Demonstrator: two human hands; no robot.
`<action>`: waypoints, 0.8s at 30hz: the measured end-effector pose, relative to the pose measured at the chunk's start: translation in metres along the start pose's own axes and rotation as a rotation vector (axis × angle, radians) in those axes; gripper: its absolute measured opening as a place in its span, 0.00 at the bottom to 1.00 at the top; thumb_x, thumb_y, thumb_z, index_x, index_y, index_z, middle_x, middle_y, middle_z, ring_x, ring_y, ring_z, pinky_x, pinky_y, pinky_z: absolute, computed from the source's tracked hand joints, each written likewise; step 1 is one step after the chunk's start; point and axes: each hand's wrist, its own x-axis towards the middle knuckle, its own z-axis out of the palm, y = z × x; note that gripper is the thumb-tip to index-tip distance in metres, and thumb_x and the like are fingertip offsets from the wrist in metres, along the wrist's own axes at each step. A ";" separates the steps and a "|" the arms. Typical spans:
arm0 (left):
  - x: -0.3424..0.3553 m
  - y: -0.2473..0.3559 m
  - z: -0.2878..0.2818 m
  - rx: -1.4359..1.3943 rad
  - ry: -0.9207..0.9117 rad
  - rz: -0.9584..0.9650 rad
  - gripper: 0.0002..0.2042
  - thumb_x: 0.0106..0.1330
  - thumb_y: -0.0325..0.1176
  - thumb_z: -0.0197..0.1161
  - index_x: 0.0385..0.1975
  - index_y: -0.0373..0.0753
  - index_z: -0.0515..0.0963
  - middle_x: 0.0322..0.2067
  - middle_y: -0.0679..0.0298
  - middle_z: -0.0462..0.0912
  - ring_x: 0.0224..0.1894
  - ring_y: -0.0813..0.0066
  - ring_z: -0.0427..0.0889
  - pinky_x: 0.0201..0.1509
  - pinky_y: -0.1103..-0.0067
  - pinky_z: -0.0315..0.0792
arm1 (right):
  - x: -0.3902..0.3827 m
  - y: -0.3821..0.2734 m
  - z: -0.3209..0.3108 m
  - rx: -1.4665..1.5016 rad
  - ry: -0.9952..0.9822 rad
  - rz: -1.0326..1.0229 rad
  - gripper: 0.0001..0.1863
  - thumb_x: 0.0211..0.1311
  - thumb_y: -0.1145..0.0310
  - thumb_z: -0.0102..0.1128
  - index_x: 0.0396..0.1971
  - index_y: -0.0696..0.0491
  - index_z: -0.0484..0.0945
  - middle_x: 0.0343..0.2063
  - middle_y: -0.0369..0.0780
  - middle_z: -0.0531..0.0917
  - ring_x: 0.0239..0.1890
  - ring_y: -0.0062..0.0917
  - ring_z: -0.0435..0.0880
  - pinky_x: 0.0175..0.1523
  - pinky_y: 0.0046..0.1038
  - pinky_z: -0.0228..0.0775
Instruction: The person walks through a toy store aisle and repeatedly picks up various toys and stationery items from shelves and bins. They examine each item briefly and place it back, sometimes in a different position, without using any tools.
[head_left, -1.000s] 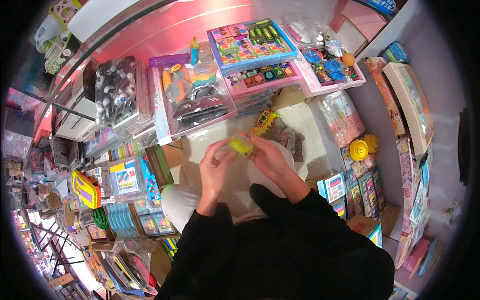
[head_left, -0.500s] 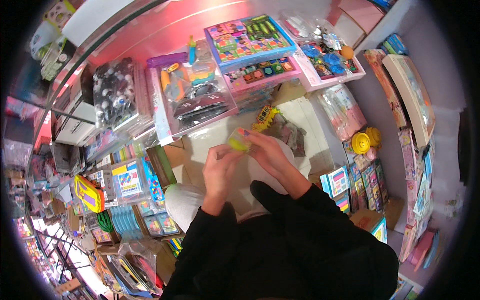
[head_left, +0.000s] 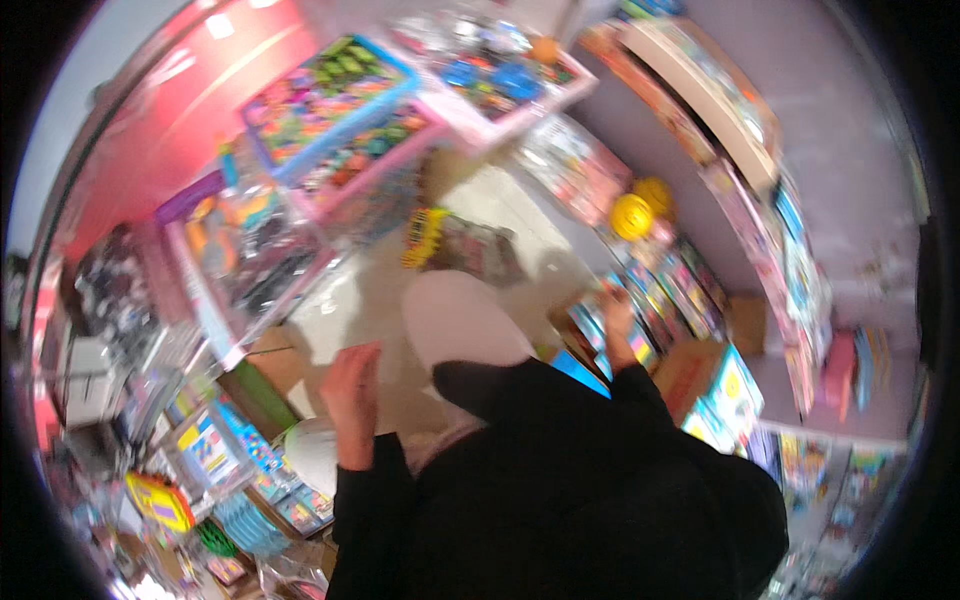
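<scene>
The picture is blurred by motion. My left hand [head_left: 352, 395] hangs over the pale floor [head_left: 345, 310] with fingers loosely apart and nothing in it. My right hand [head_left: 618, 322] reaches out to the right and touches a row of small colourful boxes [head_left: 665, 300]; blur hides whether it holds anything. Between the hands sits my white shoe [head_left: 458, 318] under a black trouser leg. The small yellow-green thing from before is out of sight.
A yellow toy pack [head_left: 424, 236] lies on the floor ahead. Flat toy boxes in blue and pink [head_left: 335, 110] stand behind it, a clear-fronted toy set [head_left: 245, 260] to the left, yellow round toys [head_left: 632, 214] and shelves [head_left: 700, 90] on the right. Booklets crowd the lower left [head_left: 210, 450].
My hands were together on a small yellow-green thing; now they are apart, the right one out at the boxes on the right. The view has swung and a white shoe shows.
</scene>
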 end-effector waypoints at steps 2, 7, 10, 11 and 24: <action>-0.001 -0.002 -0.002 -0.011 0.015 -0.029 0.09 0.60 0.24 0.64 0.40 0.41 0.83 0.37 0.61 0.84 0.39 0.64 0.83 0.41 0.73 0.78 | 0.023 0.050 -0.002 0.052 -0.143 0.054 0.15 0.60 0.62 0.63 0.40 0.58 0.79 0.37 0.44 0.85 0.41 0.31 0.84 0.44 0.36 0.78; 0.002 0.003 -0.010 -0.030 0.118 -0.092 0.10 0.58 0.24 0.66 0.39 0.41 0.84 0.35 0.60 0.84 0.39 0.62 0.83 0.41 0.71 0.78 | 0.031 0.054 -0.020 -0.287 -0.045 -0.125 0.26 0.63 0.54 0.59 0.53 0.59 0.78 0.45 0.53 0.84 0.46 0.49 0.83 0.52 0.45 0.74; 0.007 0.004 -0.025 0.000 0.252 -0.112 0.11 0.57 0.23 0.66 0.39 0.42 0.84 0.35 0.61 0.83 0.39 0.62 0.83 0.41 0.72 0.77 | 0.005 -0.039 -0.022 -0.159 -0.013 -0.625 0.22 0.62 0.67 0.57 0.53 0.62 0.77 0.52 0.51 0.81 0.56 0.45 0.77 0.63 0.40 0.65; 0.008 0.004 -0.030 0.001 0.301 -0.120 0.11 0.57 0.22 0.66 0.39 0.42 0.84 0.35 0.61 0.83 0.39 0.62 0.82 0.41 0.72 0.77 | -0.009 -0.082 -0.014 -0.026 -0.065 -0.616 0.20 0.61 0.71 0.56 0.53 0.62 0.78 0.52 0.50 0.80 0.57 0.43 0.76 0.65 0.39 0.63; -0.007 0.000 -0.060 0.083 0.484 -0.274 0.11 0.58 0.20 0.66 0.38 0.43 0.85 0.34 0.62 0.82 0.38 0.63 0.80 0.40 0.73 0.74 | -0.289 -0.505 0.071 0.177 -0.907 -2.015 0.19 0.54 0.65 0.68 0.47 0.52 0.81 0.42 0.41 0.83 0.45 0.38 0.81 0.52 0.38 0.73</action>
